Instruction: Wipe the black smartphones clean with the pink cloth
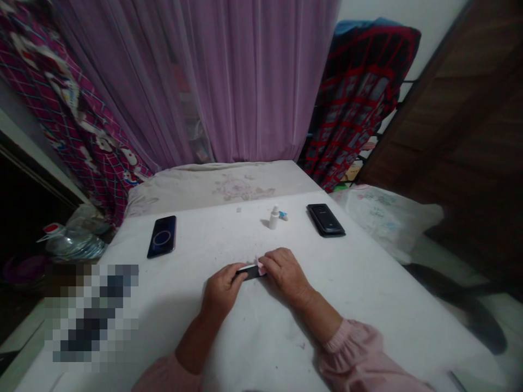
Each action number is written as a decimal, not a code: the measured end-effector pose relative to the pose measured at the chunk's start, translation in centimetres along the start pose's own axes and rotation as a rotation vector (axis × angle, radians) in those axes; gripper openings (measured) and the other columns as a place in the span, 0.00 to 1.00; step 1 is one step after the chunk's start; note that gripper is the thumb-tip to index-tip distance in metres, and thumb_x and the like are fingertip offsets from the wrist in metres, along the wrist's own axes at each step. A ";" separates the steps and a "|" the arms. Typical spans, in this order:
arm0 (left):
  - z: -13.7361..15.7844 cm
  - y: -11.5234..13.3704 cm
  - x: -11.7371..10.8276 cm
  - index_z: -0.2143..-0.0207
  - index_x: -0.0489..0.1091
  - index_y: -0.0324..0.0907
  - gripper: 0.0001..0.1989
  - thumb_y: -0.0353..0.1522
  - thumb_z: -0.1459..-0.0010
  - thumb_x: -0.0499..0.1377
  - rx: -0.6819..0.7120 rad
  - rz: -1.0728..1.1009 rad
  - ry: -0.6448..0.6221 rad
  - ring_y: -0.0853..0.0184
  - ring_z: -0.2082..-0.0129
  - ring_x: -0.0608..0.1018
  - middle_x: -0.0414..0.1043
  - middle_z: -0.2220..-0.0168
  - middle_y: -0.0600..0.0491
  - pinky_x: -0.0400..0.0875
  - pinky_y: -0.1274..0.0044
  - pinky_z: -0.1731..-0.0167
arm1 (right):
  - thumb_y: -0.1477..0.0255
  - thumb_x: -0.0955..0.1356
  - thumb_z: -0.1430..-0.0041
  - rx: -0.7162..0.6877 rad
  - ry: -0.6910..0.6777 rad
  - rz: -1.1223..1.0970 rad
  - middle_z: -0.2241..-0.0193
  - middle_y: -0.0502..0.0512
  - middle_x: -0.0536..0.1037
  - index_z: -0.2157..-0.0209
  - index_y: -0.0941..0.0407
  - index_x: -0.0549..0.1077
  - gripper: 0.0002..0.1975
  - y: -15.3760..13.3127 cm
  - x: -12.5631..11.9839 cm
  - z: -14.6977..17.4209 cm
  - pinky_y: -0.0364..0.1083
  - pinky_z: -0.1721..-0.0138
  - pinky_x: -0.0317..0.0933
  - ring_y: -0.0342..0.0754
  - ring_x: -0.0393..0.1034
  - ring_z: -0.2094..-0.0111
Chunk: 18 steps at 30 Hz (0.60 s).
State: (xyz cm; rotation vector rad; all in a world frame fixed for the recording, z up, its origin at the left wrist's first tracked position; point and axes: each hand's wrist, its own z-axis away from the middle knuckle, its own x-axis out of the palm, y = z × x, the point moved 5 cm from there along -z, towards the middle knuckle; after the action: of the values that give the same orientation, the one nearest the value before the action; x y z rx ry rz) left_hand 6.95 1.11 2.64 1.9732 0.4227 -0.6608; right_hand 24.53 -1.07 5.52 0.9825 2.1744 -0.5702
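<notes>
Low over the white-covered table (368, 294), my left hand (220, 288) grips one end of a slim black phone (250, 273), thumb on the near side. My right hand (288, 275) is closed on a small pink cloth (261, 267), which touches the phone's right end; its fingers hide part of both. Beyond the hands stands a small white spray bottle (273, 219). A little blue-and-white item (283, 215) lies beside it, too small to name. Farther right is a black phone (326, 219), apparently atop another dark flat thing.
Another phone (162, 237) lies at the table's left, its screen showing a ring. A small grey square (239, 209) rests near the back. Purple curtains (253, 71) hang behind. Plastic bottles (73, 239) stand off the left edge. A patch at lower left is pixelated.
</notes>
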 end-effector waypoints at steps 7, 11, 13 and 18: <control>-0.1 -1.1 0.6 0.60 0.74 0.46 0.09 0.35 0.40 0.56 -0.060 -0.018 0.008 0.66 0.65 0.80 0.80 0.64 0.55 0.75 0.77 0.63 | 0.65 0.56 0.30 0.379 -0.002 -0.148 0.64 0.57 0.79 0.57 0.56 0.74 0.18 3.4 0.8 3.3 0.48 0.57 0.61 0.48 0.72 0.62; -1.0 -1.6 0.5 0.56 0.73 0.45 0.12 0.36 0.39 0.54 -0.039 -0.130 0.061 0.61 0.59 0.79 0.79 0.60 0.51 0.74 0.71 0.57 | 0.63 0.58 0.33 0.655 0.095 -0.177 0.63 0.57 0.80 0.58 0.56 0.75 0.18 5.5 0.9 4.4 0.47 0.59 0.64 0.50 0.74 0.62; -1.4 -1.7 0.4 0.56 0.73 0.44 0.13 0.36 0.39 0.54 0.016 -0.195 0.064 0.59 0.56 0.78 0.79 0.59 0.49 0.71 0.67 0.53 | 0.61 0.59 0.35 0.788 0.157 -0.185 0.63 0.57 0.80 0.54 0.56 0.73 0.18 6.2 0.8 5.1 0.46 0.62 0.65 0.50 0.75 0.63; -1.2 -2.6 0.7 0.53 0.72 0.45 0.14 0.37 0.38 0.54 0.003 -0.388 0.016 0.53 0.45 0.72 0.76 0.50 0.48 0.61 0.56 0.44 | 0.60 0.59 0.37 0.897 0.182 -0.196 0.68 0.55 0.79 0.58 0.56 0.72 0.17 6.3 0.8 5.7 0.45 0.67 0.64 0.48 0.73 0.69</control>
State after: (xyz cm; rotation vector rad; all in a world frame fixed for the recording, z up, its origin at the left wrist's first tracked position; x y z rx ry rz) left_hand 6.41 3.40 0.83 1.9155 0.8275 -0.8868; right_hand 31.37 -0.32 0.37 1.2915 2.1865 -1.6951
